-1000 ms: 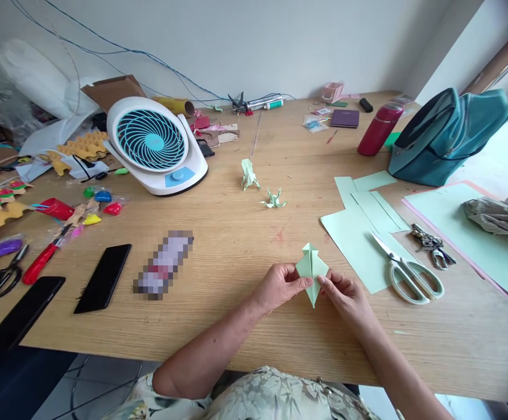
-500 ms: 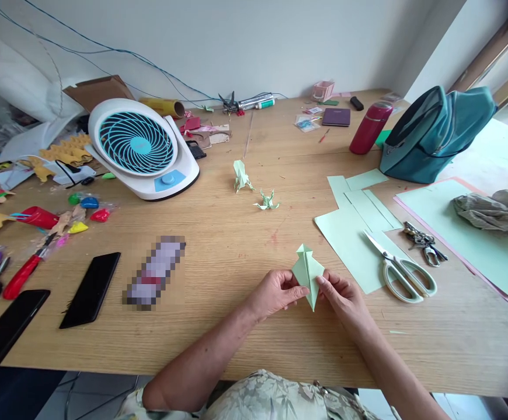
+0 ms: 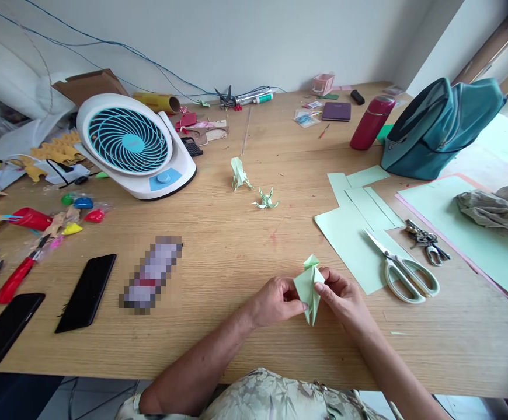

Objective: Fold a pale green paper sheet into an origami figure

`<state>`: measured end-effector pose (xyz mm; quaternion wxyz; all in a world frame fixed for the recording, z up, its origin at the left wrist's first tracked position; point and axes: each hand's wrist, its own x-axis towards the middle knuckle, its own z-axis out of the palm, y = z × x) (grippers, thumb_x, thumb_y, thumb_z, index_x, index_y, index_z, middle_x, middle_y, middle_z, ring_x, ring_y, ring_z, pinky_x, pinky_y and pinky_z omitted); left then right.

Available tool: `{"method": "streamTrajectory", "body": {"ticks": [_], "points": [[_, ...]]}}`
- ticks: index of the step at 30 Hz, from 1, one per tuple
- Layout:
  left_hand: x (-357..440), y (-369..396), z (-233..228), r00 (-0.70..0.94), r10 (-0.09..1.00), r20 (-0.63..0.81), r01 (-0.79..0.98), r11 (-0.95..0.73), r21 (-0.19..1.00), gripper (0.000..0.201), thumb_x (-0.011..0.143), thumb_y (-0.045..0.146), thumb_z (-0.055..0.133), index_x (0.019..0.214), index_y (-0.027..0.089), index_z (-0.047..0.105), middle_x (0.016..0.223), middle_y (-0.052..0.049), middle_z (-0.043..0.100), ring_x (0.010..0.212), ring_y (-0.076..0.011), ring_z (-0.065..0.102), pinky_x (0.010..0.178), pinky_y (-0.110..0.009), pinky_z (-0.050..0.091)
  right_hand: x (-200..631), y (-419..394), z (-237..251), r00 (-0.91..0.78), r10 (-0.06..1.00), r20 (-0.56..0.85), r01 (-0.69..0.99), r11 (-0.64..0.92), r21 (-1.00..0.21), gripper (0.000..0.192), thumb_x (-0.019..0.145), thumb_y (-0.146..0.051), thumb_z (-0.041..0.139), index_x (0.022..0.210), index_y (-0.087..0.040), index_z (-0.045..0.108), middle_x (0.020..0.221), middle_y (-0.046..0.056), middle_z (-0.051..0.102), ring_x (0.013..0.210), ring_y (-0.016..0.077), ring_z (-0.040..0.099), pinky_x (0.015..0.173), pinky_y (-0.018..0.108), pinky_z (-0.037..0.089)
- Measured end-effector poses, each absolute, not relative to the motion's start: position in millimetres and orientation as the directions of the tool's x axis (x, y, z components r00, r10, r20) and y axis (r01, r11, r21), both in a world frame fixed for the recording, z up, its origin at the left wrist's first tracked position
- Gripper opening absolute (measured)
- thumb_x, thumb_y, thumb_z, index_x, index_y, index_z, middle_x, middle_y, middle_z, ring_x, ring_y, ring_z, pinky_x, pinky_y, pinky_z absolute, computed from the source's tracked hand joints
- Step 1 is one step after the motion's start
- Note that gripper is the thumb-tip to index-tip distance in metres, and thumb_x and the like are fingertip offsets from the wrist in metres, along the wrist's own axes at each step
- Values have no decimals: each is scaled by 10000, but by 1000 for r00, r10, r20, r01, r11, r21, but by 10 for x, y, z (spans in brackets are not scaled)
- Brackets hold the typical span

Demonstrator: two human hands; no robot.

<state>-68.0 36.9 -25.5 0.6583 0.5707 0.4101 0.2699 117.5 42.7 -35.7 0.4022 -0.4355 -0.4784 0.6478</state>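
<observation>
I pinch a folded pale green paper model [image 3: 309, 286] between my left hand [image 3: 275, 300] and right hand [image 3: 341, 297], just above the grainy wooden table [image 3: 236, 251]. It is matte, sharply creased, kite-shaped, tapering to a point below my fingers. Right of my grip lie flat green sheets [image 3: 350, 233] and smooth-handled scissors [image 3: 405, 268].

folded paper [image 3: 309, 286]: light green | fan [image 3: 128, 140]: white and blue | bag [image 3: 438, 125]: teal | bottle [image 3: 371, 122]: dark red | scissors [image 3: 405, 271]: pale green handles | table [image 3: 236, 245]: light wood | shirt [image 3: 254, 402]: leafy pattern
</observation>
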Motion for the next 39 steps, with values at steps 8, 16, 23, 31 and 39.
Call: {"method": "streamTrajectory", "body": {"ticks": [8, 16, 23, 31, 39], "points": [[-679, 327, -178, 580, 791, -197, 217, 83, 973, 127, 690, 110, 527, 656, 174, 423, 621, 58, 365, 570, -68, 337, 527, -217, 261, 1170, 448, -295, -379, 900, -215, -62, -256, -965, 412, 722, -566, 788, 812, -202, 616, 721, 4, 566, 665, 153, 499, 618, 278, 429], [-681, 313, -157, 607, 778, -165, 270, -7, 963, 168, 720, 109, 545, 670, 184, 403, 584, 77, 368, 524, -56, 321, 490, -201, 259, 1202, 474, -338, -367, 902, -228, -170, -306, -937, 467, 673, -512, 849, 934, -234, 579, 818, -1, 589, 739, 162, 529, 641, 268, 452], [-656, 322, -207, 609, 786, -105, 261, -74, 962, 94, 754, 126, 590, 743, 166, 506, 622, 64, 438, 549, -68, 382, 519, -199, 298, 1266, 446, -390, -436, 859, -268, -115, -348, -930, 355, 709, -468, 833, 736, -188, 616, 693, -11, 583, 643, 128, 495, 618, 261, 425], [-688, 360, -207, 330, 939, 102, 303, -207, 930, 299, 939, 352, 563, 711, 160, 551, 700, 10, 527, 629, -95, 437, 588, -214, 333, 1219, 422, -490, -330, 914, -235, -59, -268, -962, 388, 693, -522, 823, 678, -202, 603, 667, -10, 542, 639, 136, 454, 619, 275, 426], [-715, 376, -196, 407, 891, 203, 292, -337, 895, 321, 941, 265, 547, 653, 176, 438, 655, 29, 445, 634, -97, 424, 623, -221, 332, 1211, 420, -362, -401, 904, -152, -21, -175, -984, 343, 813, -520, 729, 757, -198, 624, 713, -19, 518, 680, 138, 454, 645, 268, 394]]}}
